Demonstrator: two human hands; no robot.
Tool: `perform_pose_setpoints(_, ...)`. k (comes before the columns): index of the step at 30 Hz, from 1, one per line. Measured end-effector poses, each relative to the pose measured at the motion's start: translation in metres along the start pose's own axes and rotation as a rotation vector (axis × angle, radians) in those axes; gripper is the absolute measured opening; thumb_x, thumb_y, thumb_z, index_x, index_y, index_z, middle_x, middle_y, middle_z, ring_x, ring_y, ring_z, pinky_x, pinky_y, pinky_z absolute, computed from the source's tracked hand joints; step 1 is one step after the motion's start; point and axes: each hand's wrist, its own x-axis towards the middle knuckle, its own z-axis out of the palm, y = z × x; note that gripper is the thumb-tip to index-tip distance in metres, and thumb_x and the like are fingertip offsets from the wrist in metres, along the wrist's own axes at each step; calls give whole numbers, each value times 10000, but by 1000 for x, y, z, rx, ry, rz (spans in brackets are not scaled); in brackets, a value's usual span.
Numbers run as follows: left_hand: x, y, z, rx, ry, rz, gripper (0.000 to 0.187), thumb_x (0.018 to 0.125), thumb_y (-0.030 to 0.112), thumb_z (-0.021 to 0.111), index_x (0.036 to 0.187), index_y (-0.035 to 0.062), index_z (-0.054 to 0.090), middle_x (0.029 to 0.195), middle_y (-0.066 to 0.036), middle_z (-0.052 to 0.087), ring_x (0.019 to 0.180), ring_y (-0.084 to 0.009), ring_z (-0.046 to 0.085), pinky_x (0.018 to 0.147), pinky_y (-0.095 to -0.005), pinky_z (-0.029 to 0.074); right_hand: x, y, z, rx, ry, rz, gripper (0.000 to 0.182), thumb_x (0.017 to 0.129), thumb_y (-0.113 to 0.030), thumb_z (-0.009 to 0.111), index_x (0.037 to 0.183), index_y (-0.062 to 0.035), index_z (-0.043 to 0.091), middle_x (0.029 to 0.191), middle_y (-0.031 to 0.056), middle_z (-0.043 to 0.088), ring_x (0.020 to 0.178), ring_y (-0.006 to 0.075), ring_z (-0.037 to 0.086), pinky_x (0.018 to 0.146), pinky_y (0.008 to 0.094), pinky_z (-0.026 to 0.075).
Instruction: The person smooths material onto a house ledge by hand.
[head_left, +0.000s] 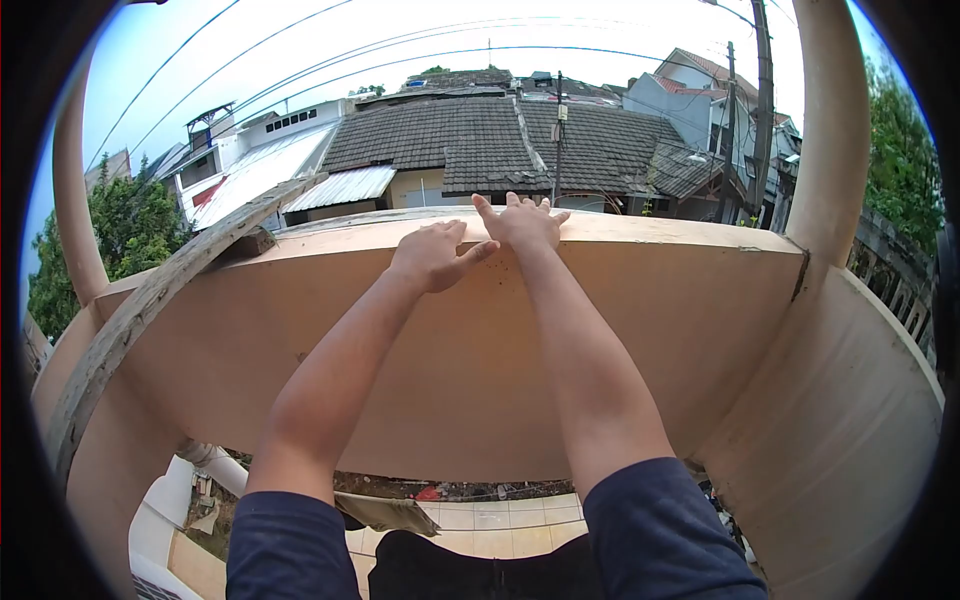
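Both arms reach forward to the top of a peach-coloured parapet wall (460,370). My left hand (438,256) rests at the wall's upper edge, thumb stretched to the right, with nothing in it. Just right of it and a little farther out, my right hand (522,222) lies on the ledge with its fingers spread, also holding nothing. To the left, a long weathered wooden plank (150,285) leans across the wall top, and a short wooden block (245,246) sits beneath it. The undersides of both hands are hidden.
Round columns stand at the right (828,130) and left (78,190). A side wall (830,420) curves toward me on the right. Below are a tiled floor (490,520) and a hanging cloth (385,512). Beyond the ledge are tiled roofs (400,135), poles and overhead wires.
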Motion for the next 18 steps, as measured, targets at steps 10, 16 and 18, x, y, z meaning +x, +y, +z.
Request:
perform_pose_setpoints(10,-4,-3,-18,1,-165,-136,1166,899,957,213,1537,26,506,1588,-141,529,1491,-271,474,1205,-431,423,-1,0,-2,-21,-25,9,955,973,-859,212,1660,-216,369,1659,105,448,1607,319,263,1295,637,123)
perform_pose_setpoints(16,1,-35,-27,-90,-158,-117,1092,946,902,283,1534,10,512,1516,-178,592,1443,-310,527,1182,-445,430,-2,-1,-4,-3,-24,19,965,974,-855,234,1710,-233,201,1662,134,434,1600,341,278,1300,596,156)
perform_pose_setpoints(18,5,-41,-12,-89,-92,-192,1095,938,909,291,1486,-1,556,1433,-188,650,1362,-336,593,1130,-456,466,-3,0,-3,-12,-30,22,967,974,-855,236,1714,-236,175,1663,135,433,1598,344,281,1298,593,162)
